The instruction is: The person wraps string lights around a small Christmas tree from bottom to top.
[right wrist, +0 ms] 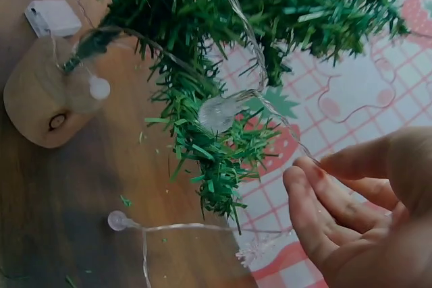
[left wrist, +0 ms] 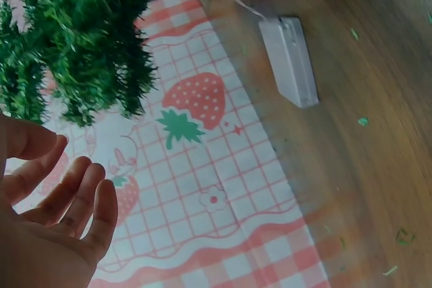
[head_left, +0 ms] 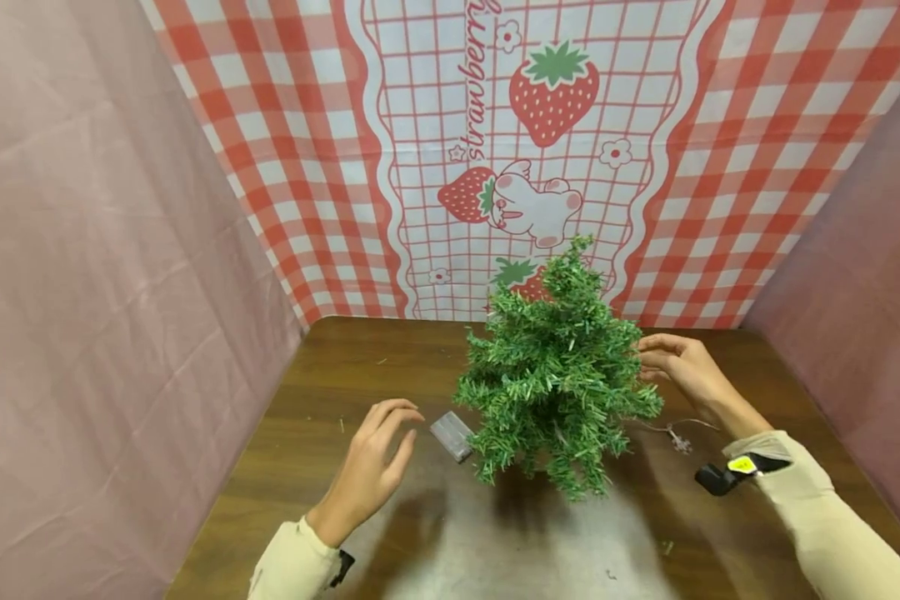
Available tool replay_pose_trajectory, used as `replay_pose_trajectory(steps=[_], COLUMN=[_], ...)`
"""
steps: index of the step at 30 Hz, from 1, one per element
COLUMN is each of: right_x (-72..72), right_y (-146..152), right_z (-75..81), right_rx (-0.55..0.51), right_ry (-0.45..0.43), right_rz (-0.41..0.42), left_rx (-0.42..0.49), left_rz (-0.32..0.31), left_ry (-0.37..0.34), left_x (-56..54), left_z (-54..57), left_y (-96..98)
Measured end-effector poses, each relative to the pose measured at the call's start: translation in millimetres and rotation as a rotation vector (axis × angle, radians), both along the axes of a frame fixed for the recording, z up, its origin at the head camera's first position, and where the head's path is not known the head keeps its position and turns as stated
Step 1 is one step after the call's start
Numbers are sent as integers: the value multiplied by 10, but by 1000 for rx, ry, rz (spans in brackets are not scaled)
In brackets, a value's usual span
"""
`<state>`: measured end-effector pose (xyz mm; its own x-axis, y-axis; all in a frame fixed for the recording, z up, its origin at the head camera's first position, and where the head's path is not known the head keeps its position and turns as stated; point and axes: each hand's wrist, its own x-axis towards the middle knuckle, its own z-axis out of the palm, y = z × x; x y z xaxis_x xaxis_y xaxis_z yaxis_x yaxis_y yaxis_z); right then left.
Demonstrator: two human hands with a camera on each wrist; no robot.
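Observation:
A small artificial Christmas tree [head_left: 558,375] stands on the table in the head view. My right hand [head_left: 686,375] is at its right side, partly behind the branches. In the right wrist view, thumb and fingertips pinch the thin clear wire of a string light [right wrist: 287,124], which runs up along the branches past a clear bulb [right wrist: 217,112]. My left hand [head_left: 371,458] hovers left of the tree with loosely bent fingers and holds nothing. Between it and the tree lies a pale battery box [head_left: 452,436], its wire leading toward the tree's wooden base [right wrist: 47,99].
Right of the tree, more wire lies on the table [head_left: 330,358] with a clear snowflake [head_left: 678,442] and a round bulb [right wrist: 117,220]. Green needle scraps are scattered about. A strawberry-print cloth [head_left: 547,192] hangs behind, with pink curtains on both sides.

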<state>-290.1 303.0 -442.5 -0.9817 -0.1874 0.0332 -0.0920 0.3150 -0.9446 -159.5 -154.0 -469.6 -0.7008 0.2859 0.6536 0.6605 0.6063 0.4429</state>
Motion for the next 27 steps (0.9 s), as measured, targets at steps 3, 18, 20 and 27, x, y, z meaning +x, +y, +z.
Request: replay_pose_trajectory(steps=[3, 18, 20, 27], right_x=[-125, -470, -507, -502], right_y=[-28, -195, -224, -323], right_z=[2, 322, 372, 527], right_rx=[30, 79, 121, 256], right_ry=[-72, -118, -107, -71], right_rz=[51, 247, 242, 226], left_rx=[-24, 95, 119, 160], left_rz=[5, -64, -63, -73], left_ry=[-10, -160, -206, -314], left_x=[-68, -821, -907, -1099], left_z=[-7, 331, 425, 642], left_y=[-29, -27, -28, 14])
